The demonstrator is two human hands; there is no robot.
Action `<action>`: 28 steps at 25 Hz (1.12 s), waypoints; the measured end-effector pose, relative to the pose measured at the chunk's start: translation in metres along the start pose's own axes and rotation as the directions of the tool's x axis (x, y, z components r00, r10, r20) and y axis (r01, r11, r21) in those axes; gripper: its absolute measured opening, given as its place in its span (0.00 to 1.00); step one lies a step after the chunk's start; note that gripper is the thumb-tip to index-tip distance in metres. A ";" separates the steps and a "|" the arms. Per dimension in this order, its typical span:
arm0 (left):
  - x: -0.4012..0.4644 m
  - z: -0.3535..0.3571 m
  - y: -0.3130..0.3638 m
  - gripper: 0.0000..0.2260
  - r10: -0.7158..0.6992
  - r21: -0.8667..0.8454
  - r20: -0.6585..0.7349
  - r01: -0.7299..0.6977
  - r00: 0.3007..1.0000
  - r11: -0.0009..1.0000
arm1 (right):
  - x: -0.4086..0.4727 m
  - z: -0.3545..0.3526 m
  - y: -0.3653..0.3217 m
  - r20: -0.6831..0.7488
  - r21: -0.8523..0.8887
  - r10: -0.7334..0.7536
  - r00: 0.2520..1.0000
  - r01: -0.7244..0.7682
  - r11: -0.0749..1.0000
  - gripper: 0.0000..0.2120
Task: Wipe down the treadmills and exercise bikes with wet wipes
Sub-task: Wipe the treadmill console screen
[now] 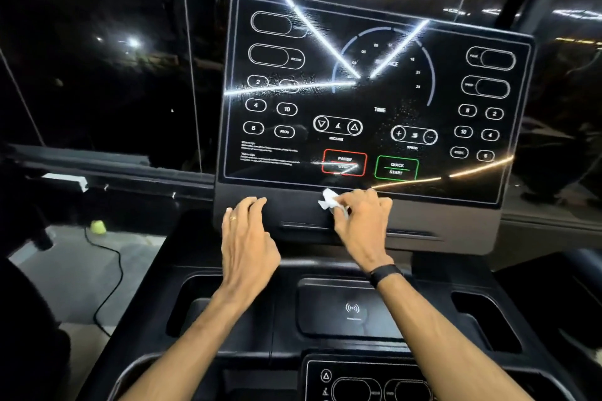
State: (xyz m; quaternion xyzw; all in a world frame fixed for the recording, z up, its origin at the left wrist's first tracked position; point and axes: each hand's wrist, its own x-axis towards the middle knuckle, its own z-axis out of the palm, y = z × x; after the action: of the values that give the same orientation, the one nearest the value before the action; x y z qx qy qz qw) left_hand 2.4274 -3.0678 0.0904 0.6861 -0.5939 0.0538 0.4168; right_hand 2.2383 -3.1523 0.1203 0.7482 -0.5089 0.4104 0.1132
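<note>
The black treadmill console fills the view, and its glossy black control screen stands tilted above a dark tray with a wireless charging pad and two side pockets; what lies in the pockets is too dark to tell. The left hand rests with straight fingers on the grey ledge under the screen. The right hand pinches a crumpled white wet wipe against the same ledge, just below the red pause button. The lower panel is cut off.
</note>
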 end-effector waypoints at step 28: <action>0.005 0.030 0.051 0.04 0.196 -0.138 0.078 -0.184 0.977 0.973 | 0.010 -0.021 0.043 0.056 0.077 0.099 0.994 -0.103 0.992 0.05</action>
State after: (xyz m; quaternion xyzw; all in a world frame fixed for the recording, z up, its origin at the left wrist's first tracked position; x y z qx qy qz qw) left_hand 2.3720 -3.0880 0.0997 0.5990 -0.6775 0.0234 0.4262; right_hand 2.1923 -3.1665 0.1306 0.7360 -0.5319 0.4159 0.0489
